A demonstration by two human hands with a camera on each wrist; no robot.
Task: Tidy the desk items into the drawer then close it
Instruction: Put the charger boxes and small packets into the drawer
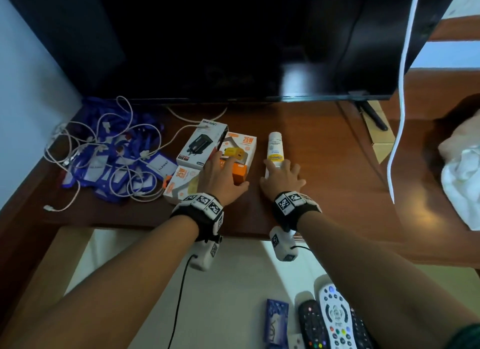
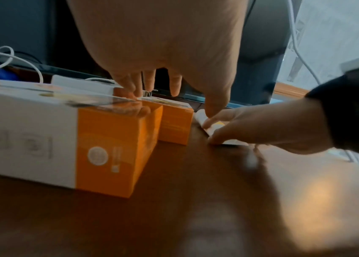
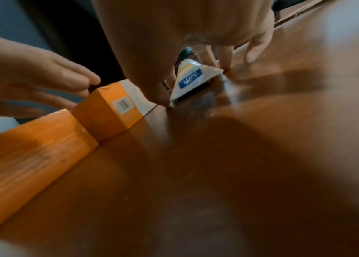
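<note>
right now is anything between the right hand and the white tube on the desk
No, nothing visible. The right hand is already down over the near end of the white tube, fingers spread around it. The orange boxes sit apart, off to its left.

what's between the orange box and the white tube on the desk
Only bare brown desk; the orange box and white tube lie apart, with each hand's thumb edging that strip. The head view shows it best.
</note>
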